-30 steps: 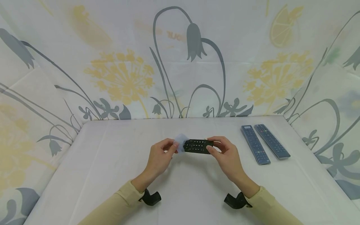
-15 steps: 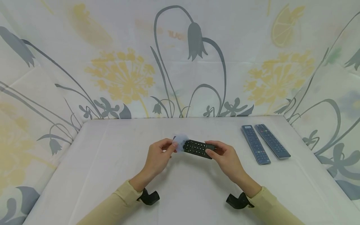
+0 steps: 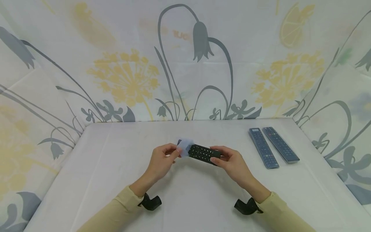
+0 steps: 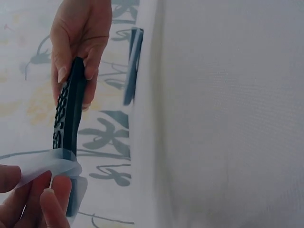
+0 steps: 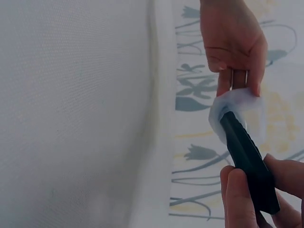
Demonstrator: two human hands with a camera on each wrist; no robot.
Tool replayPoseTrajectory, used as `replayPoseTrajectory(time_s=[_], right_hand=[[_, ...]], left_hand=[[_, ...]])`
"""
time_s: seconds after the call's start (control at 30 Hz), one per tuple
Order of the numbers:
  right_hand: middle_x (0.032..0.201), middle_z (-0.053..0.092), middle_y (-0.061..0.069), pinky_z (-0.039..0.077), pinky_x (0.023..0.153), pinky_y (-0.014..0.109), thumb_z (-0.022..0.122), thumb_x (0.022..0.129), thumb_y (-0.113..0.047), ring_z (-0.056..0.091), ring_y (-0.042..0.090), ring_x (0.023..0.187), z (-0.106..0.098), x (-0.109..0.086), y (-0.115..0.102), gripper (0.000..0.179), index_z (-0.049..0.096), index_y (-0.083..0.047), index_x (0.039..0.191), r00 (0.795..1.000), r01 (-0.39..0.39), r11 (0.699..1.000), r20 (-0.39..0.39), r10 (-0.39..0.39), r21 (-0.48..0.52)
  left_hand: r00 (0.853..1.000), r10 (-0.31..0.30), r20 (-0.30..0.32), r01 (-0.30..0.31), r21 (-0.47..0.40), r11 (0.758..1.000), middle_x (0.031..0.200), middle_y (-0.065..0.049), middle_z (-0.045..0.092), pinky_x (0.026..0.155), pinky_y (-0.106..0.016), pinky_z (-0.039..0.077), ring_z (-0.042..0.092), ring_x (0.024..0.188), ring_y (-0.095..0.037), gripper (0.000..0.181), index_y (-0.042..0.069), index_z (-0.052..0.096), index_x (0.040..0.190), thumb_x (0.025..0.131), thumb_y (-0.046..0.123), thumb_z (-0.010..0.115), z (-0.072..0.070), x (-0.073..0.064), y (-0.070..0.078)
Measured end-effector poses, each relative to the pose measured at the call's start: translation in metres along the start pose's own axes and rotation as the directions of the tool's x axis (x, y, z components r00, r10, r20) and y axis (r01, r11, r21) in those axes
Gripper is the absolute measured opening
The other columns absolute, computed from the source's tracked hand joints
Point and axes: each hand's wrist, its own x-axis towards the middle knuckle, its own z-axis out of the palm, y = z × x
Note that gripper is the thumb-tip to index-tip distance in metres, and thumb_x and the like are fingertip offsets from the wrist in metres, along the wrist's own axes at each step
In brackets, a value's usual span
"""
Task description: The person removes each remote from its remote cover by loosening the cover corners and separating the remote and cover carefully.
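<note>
A black remote control [image 3: 204, 154] is held over the white table, its buttons facing up in the head view. My right hand [image 3: 231, 161] grips its right end, thumb on the button face and fingers behind. A thin, translucent bluish-white sheet [image 3: 185, 147] wraps round the other end; in the right wrist view this sheet [image 5: 254, 107] loops loosely about the tip. My left hand [image 3: 163, 160] pinches the sheet between thumb and fingers against the remote. In the left wrist view the remote [image 4: 70, 114] emerges from the sheet, its lower end showing faintly below the fingers.
Two bluish remotes [image 3: 263, 148] [image 3: 280, 145] lie slanted side by side on the table's right part. Floral fabric [image 3: 185, 80] walls the table [image 3: 116, 138] at the back and sides. A black wrist mount [image 3: 150, 202] sits on each forearm.
The remote has tilted, its right end dropping towards me. My left hand has shifted slightly left with the sheet, and more of the remote's left tip shows past it.
</note>
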Motion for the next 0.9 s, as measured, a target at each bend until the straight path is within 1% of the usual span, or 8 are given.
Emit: replayPoseTrajectory(time_s=[0.13, 0.23, 0.4, 0.5, 0.57, 0.63, 0.77, 0.9], right_hand=[[0.117, 0.068, 0.015, 0.055, 0.077, 0.026, 0.074, 0.09, -0.009, 0.07, 0.021, 0.094, 0.001, -0.001, 0.001, 0.04, 0.065, -0.007, 0.129, 1.0, 0.012, 1.0, -0.012, -0.012, -0.015], [0.115, 0.069, 0.014, 0.055, 0.073, 0.025, 0.076, 0.089, -0.011, 0.069, 0.02, 0.09, 0.003, -0.002, 0.001, 0.039, 0.067, -0.008, 0.127, 0.998, 0.049, 0.997, -0.044, -0.051, -0.052], [0.111, 0.071, 0.013, 0.056, 0.07, 0.024, 0.078, 0.087, -0.012, 0.071, 0.022, 0.091, 0.008, -0.004, 0.0, 0.037, 0.071, -0.009, 0.123, 0.984, 0.141, 0.984, -0.096, -0.152, -0.105], [0.109, 0.072, 0.013, 0.057, 0.071, 0.025, 0.079, 0.087, -0.011, 0.072, 0.023, 0.093, 0.013, -0.004, -0.003, 0.037, 0.071, -0.008, 0.122, 0.974, 0.193, 0.973, -0.095, -0.205, -0.127], [0.109, 0.072, 0.014, 0.057, 0.072, 0.026, 0.079, 0.087, -0.011, 0.072, 0.023, 0.093, 0.015, -0.004, -0.005, 0.037, 0.071, -0.007, 0.122, 0.966, 0.229, 0.963, -0.089, -0.243, -0.141], [0.11, 0.072, 0.014, 0.057, 0.073, 0.026, 0.078, 0.087, -0.01, 0.072, 0.022, 0.093, 0.016, -0.004, -0.007, 0.036, 0.07, -0.006, 0.122, 0.959, 0.259, 0.954, -0.082, -0.273, -0.148], [0.111, 0.071, 0.014, 0.057, 0.073, 0.026, 0.078, 0.086, -0.008, 0.072, 0.021, 0.094, 0.015, -0.004, -0.009, 0.035, 0.071, -0.007, 0.121, 0.947, 0.292, 0.943, -0.086, -0.308, -0.162], [0.112, 0.071, 0.013, 0.057, 0.074, 0.027, 0.077, 0.088, -0.009, 0.072, 0.021, 0.095, 0.012, -0.005, -0.009, 0.033, 0.071, -0.007, 0.12, 0.946, 0.293, 0.94, -0.087, -0.311, -0.176]], left_hand=[[0.998, 0.051, 0.039, -0.054, 0.077, 0.996, 0.084, 0.001, 0.071, 0.069, -0.032, 0.054, 0.066, 0.084, -0.021, 0.005, 0.008, 0.074, 0.093, 0.094, 0.009, 0.069, -0.001, 0.002, 0.001], [0.996, 0.055, 0.063, -0.063, 0.134, 0.989, 0.086, 0.005, 0.07, 0.073, -0.036, 0.052, 0.066, 0.085, -0.014, 0.005, 0.012, 0.072, 0.094, 0.089, 0.012, 0.074, 0.0, 0.003, 0.003], [0.996, -0.012, 0.09, -0.004, 0.176, 0.984, 0.085, 0.007, 0.068, 0.072, -0.035, 0.049, 0.064, 0.082, -0.011, 0.025, 0.016, 0.067, 0.097, 0.08, 0.023, 0.083, 0.005, 0.003, 0.006], [0.995, -0.053, 0.08, 0.036, 0.203, 0.978, 0.083, 0.007, 0.065, 0.069, -0.034, 0.05, 0.063, 0.08, -0.012, 0.033, 0.017, 0.064, 0.097, 0.078, 0.033, 0.086, 0.008, 0.003, 0.008], [0.996, -0.062, 0.064, 0.046, 0.226, 0.973, 0.081, 0.007, 0.064, 0.067, -0.033, 0.05, 0.062, 0.078, -0.011, 0.035, 0.017, 0.063, 0.095, 0.078, 0.039, 0.084, 0.01, 0.003, 0.009], [0.998, -0.054, 0.045, 0.042, 0.234, 0.971, 0.081, 0.006, 0.063, 0.066, -0.032, 0.05, 0.062, 0.077, -0.011, 0.032, 0.017, 0.062, 0.093, 0.081, 0.038, 0.082, 0.01, 0.003, 0.01], [1.0, 0.0, 0.025, -0.005, 0.227, 0.974, 0.082, 0.005, 0.066, 0.064, -0.03, 0.05, 0.062, 0.075, -0.01, 0.019, 0.015, 0.064, 0.09, 0.088, 0.027, 0.077, 0.008, 0.004, 0.01], [0.999, 0.02, 0.038, -0.027, 0.186, 0.982, 0.083, 0.003, 0.07, 0.061, -0.027, 0.05, 0.063, 0.074, -0.012, 0.008, 0.012, 0.069, 0.089, 0.089, 0.017, 0.076, 0.002, 0.005, 0.009]])
